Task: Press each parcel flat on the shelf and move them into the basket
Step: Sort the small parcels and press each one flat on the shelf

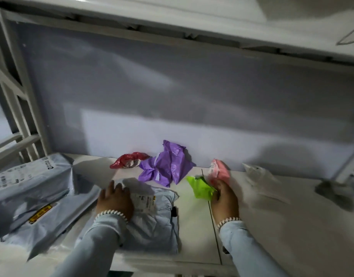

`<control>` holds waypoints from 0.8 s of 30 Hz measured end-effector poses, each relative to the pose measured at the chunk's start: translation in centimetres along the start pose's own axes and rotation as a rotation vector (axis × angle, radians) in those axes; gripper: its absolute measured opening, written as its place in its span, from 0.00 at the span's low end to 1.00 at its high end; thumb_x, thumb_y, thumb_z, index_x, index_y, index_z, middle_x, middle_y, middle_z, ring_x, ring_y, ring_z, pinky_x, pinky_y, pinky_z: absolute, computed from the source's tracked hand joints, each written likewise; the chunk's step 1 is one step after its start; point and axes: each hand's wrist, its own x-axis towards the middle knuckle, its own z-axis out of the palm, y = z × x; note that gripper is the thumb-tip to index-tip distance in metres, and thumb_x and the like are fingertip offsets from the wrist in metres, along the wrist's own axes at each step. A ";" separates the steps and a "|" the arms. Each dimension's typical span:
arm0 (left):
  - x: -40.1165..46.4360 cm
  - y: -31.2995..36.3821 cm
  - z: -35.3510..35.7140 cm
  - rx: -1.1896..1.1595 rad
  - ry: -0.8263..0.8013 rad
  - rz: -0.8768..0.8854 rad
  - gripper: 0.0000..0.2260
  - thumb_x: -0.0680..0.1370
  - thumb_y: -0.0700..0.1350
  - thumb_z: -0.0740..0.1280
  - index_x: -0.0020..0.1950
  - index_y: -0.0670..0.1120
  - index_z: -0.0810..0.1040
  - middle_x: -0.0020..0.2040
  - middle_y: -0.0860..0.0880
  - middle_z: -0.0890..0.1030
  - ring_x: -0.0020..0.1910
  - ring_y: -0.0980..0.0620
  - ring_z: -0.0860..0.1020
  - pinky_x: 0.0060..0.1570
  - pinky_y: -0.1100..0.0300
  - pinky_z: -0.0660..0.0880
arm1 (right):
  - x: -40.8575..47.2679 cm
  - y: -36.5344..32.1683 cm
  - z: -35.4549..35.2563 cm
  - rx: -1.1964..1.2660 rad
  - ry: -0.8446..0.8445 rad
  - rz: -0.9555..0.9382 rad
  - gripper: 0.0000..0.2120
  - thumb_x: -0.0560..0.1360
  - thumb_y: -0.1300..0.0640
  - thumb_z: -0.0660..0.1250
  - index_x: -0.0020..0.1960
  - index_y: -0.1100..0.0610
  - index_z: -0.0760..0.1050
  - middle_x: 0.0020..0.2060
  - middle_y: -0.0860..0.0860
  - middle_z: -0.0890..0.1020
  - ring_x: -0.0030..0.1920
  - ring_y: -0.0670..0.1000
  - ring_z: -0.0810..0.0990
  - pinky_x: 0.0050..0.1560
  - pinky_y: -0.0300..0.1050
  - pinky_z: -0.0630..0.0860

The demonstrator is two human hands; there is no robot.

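A pale blue-grey parcel point(154, 220) lies near the front edge of the white shelf point(282, 226), left of the seam that runs front to back across the board. It carries a white printed label point(144, 200) on its far part. The left hand point(114, 200) rests palm down on the parcel's left far corner, fingers spread flat, its grip released and closed on nothing.

To the right, just across from that parcel, a crumpled lime-green parcel point(201, 187) sits on the shelf by the seam. The right hand point(224, 198) lies against its right side; the fingers curl toward the green plastic, but whether they actually clasp it I cannot tell. Just beyond that hand a pink parcel point(220, 169) stands against the back wall.

Farther left along the wall lie a wrinkled purple parcel point(168, 164) and, touching its left side, a small red parcel point(128, 160). A clear plastic bag point(258, 174) rests to the right of the pink one.

At the far left, large grey parcels point(26, 188) with labels are stacked on the shelf. Both wrists show pale beaded bracelets point(110, 213) and light blue sleeves point(88, 248).
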 end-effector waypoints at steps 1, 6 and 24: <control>0.2 1.1 -0.2 -0.119 0.021 0.008 0.20 0.77 0.51 0.54 0.69 0.51 0.69 0.70 0.46 0.71 0.70 0.44 0.67 0.69 0.45 0.65 | -0.6 0.0 -0.4 0.038 -0.005 -0.038 0.15 0.70 0.66 0.61 0.53 0.59 0.81 0.51 0.55 0.84 0.51 0.53 0.80 0.56 0.44 0.75; -2.0 7.8 -0.9 -1.413 -0.740 -0.309 0.32 0.77 0.66 0.53 0.48 0.36 0.74 0.46 0.39 0.77 0.41 0.43 0.77 0.39 0.51 0.80 | -2.9 -2.2 -2.9 0.282 -0.067 -0.092 0.17 0.67 0.74 0.63 0.40 0.51 0.77 0.40 0.49 0.78 0.44 0.35 0.76 0.48 0.29 0.69; -9.6 13.5 0.4 -1.330 -0.401 -0.008 0.17 0.78 0.52 0.64 0.51 0.37 0.79 0.44 0.38 0.82 0.40 0.42 0.81 0.39 0.58 0.80 | -8.0 0.1 -5.9 0.212 -0.163 0.609 0.14 0.79 0.53 0.62 0.48 0.64 0.79 0.48 0.62 0.83 0.51 0.59 0.80 0.50 0.44 0.72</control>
